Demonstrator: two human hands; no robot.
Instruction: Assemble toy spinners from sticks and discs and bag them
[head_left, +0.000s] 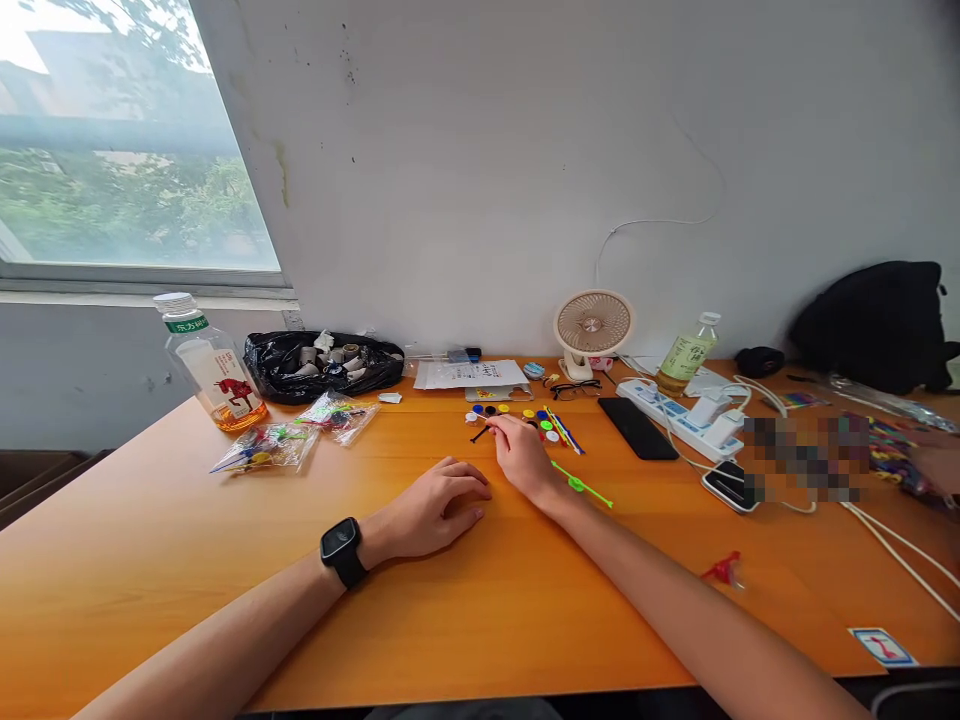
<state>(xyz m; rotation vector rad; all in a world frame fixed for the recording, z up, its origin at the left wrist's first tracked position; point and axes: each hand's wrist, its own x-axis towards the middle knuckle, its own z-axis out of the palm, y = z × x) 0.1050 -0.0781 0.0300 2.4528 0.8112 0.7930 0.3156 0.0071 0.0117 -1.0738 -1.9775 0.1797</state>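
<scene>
My left hand [431, 508] rests on the wooden table, holding nothing, its fingers curved and the thumb apart from them. My right hand [521, 455] lies farther forward, its fingertips pinched at a thin black plastic stick [478, 435]. Just past those fingers is a group of small round plastic pieces in several colours, among them a yellow disc [528, 414] and a red disc [547, 426]. Blue, yellow and white sticks [564, 430] lie beside the discs. A bright green stick with a round middle [577, 484] lies right of my right wrist.
Clear bags of coloured parts [266, 448] and a tea bottle [214, 370] stand left, by a black plastic bag [322, 365]. Behind are papers [469, 374] and a fan [592, 325]. A phone [637, 428], power strip [675, 418] and cables occupy the right, with a red piece [724, 569] nearer.
</scene>
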